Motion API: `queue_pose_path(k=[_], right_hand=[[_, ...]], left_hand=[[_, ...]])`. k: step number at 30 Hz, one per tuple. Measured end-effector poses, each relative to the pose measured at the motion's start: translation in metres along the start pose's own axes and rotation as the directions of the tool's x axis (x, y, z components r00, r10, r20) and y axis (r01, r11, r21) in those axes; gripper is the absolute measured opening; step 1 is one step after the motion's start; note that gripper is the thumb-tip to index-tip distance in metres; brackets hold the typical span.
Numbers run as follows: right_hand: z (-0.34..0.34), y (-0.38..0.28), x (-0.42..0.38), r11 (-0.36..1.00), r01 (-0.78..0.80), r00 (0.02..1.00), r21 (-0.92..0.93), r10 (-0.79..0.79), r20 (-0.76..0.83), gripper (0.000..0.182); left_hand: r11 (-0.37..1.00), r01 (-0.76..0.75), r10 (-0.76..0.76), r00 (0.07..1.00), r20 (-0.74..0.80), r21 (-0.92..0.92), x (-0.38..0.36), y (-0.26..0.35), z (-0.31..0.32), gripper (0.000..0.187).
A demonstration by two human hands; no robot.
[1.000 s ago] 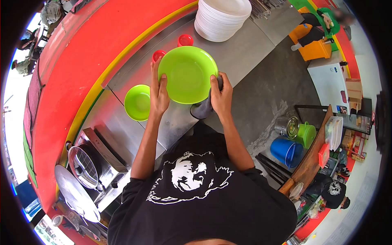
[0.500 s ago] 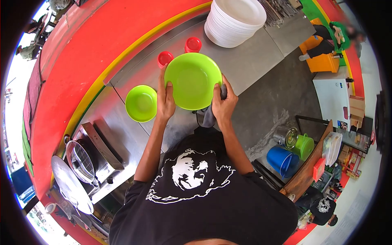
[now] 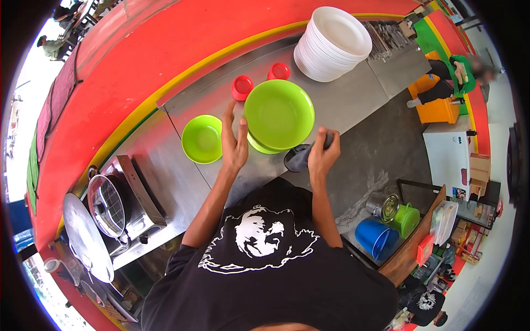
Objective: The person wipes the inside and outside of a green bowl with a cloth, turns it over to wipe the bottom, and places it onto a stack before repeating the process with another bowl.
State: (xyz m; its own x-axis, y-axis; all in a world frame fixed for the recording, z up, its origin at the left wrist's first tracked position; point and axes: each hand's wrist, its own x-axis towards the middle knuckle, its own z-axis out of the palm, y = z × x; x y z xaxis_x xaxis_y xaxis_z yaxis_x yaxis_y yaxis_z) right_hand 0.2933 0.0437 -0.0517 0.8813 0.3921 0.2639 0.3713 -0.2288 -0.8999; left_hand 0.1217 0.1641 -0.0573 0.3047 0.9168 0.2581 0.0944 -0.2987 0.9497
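A large lime-green bowl (image 3: 280, 116) sits on top of another green bowl (image 3: 260, 145), whose edge shows at the lower left. My left hand (image 3: 235, 142) is beside the stack's left side, fingers straight and apart, holding nothing. To the right of the bowls, my right hand (image 3: 323, 156) is closed around a dark grey cloth (image 3: 298, 158). A smaller green bowl (image 3: 202, 139) rests on the steel counter (image 3: 165, 149) left of my left hand. Two red cups (image 3: 242, 87) stand just behind the bowls.
A tall stack of white plates (image 3: 337, 44) stands at the back, with skewers (image 3: 385, 41) beyond. On the left are a stove (image 3: 138, 193) and a pan with a glass lid (image 3: 107, 204). A blue bucket (image 3: 375, 238) is at lower right. A person in green (image 3: 462, 74) sits at far right.
The large bowl, held between both hands before, now rests on the other bowl. Both hands have come away from it, and the cloth stays in my right hand. The view has shifted slightly.
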Motion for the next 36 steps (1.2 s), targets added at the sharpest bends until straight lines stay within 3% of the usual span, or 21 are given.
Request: queue_pose_path(k=[2,5,7,8,11,12,15,16,19,22,25,28,31,34,36], right_hand=[[-0.006,-0.009,-0.017,0.996,0.062,0.997,0.059,-0.064,0.037,0.026],[-0.009,-0.022,-0.05,0.98,0.021,0.986,0.197,-0.053,0.157,0.022],[-0.001,-0.036,-0.071,0.953,-0.064,0.966,0.297,-0.016,0.26,0.02],[0.004,-0.044,-0.082,0.918,-0.185,0.946,0.351,0.069,0.316,0.016],[0.028,-0.051,-0.104,0.782,-0.346,0.894,0.518,0.106,0.436,0.012],[0.032,-0.047,-0.109,0.71,-0.456,0.838,0.536,0.139,0.528,0.01],[0.037,-0.047,-0.12,0.493,-0.709,0.66,0.504,0.21,0.721,0.014],[0.036,-0.047,-0.123,0.386,-0.789,0.577,0.479,0.196,0.793,0.02],[0.036,-0.053,-0.137,0.292,-0.843,0.505,0.452,0.141,0.851,0.025],[0.039,-0.044,-0.15,0.27,-0.878,0.432,0.396,0.087,0.898,0.031],[0.037,-0.043,-0.16,0.303,-0.873,0.411,0.382,0.036,0.911,0.034],[0.033,-0.042,-0.162,0.377,-0.869,0.332,0.32,-0.036,0.943,0.043],[0.036,-0.041,-0.164,0.777,-0.534,0.304,0.333,-0.191,0.933,0.05],[0.039,-0.047,-0.162,0.899,-0.41,-0.063,0.155,-0.197,0.978,0.058],[0.05,-0.037,-0.167,0.955,-0.249,-0.143,0.161,-0.201,0.969,0.06]], left_hand=[[0.996,-0.064,0.071,0.991,-0.116,0.056,-0.015,0.002,-0.012,0.043],[0.989,-0.145,0.147,0.969,0.198,-0.025,-0.042,-0.003,-0.046,0.046],[0.996,-0.081,0.094,0.871,0.483,-0.047,-0.048,0.02,-0.061,0.053],[0.998,-0.045,0.065,0.79,0.609,-0.048,-0.052,0.029,-0.067,0.056],[0.996,-0.048,0.082,0.802,0.592,-0.073,-0.072,0.026,-0.073,0.06],[0.996,0.051,0.005,0.787,0.617,-0.073,-0.076,0.019,-0.082,0.063],[0.924,0.28,-0.125,0.865,0.486,-0.261,-0.092,0.0,-0.099,0.064],[0.972,0.191,-0.095,0.853,0.514,-0.138,-0.095,-0.005,-0.112,0.062],[0.962,0.271,-0.217,0.792,0.571,-0.011,-0.103,-0.003,-0.138,0.052],[0.929,0.364,-0.255,0.764,0.592,-0.069,-0.106,-0.003,-0.162,0.039],[0.866,0.454,-0.244,0.749,0.615,-0.21,-0.11,-0.019,-0.178,0.021],[0.899,0.398,-0.215,0.764,0.609,-0.182,-0.112,-0.018,-0.188,0.015],[0.903,0.363,-0.169,0.791,0.587,-0.23,-0.108,-0.001,-0.195,0.016],[0.958,0.256,-0.122,0.778,0.617,-0.133,-0.1,0.014,-0.193,0.016],[0.98,0.161,-0.056,0.791,0.609,-0.118,-0.092,0.026,-0.185,0.017]])
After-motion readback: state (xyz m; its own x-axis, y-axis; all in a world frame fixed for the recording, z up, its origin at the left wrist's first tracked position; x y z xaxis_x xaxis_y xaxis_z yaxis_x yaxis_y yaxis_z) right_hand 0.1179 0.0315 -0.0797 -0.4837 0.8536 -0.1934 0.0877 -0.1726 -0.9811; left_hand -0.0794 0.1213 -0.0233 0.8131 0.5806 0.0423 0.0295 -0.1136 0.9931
